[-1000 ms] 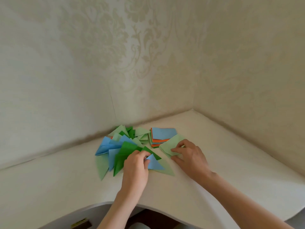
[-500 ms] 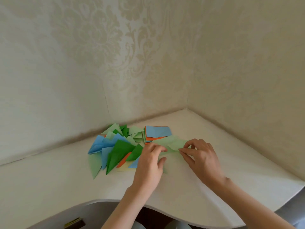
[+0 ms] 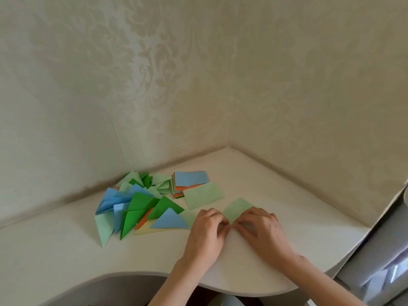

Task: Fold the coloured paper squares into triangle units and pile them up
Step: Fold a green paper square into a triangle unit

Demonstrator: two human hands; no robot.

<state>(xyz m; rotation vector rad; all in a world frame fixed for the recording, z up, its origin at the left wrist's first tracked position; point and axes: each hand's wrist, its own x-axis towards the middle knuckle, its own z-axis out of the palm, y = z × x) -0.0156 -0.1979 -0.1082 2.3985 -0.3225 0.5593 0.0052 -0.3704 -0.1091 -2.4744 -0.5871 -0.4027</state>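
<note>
Curled fingers on both sides, pinching one pale green sheet between them. Left hand clenched over the sheet's near left part, knuckles up, fingertips tucked under and hidden. Right hand gripping the near right part, fingers bent down onto the paper, thumb side touching the left hand at the middle. Only the far corner of the sheet showing beyond the knuckles — the rest covered, so the state of the fold impossible to tell.

Just beyond, to the far left of the hands, a second pale green sheet lying flat and apart from the held one, its far left edge overlapping a stack of squares with blue on top and orange edges showing below. Left of the hands, a loose pile of folded triangles — dark green, light green, blue, a bit of orange and pale yellow — spread out rather than stacked neatly. Nearest of these, a blue triangle, just beside the left hand.

All of it on a cream table fitted into a corner of patterned wallpaper. Near edge of the table cut in a curve, close under both wrists. Bare surface to the right of the right hand up to the wall, and more along the near left. Far side closed off by both walls.
</note>
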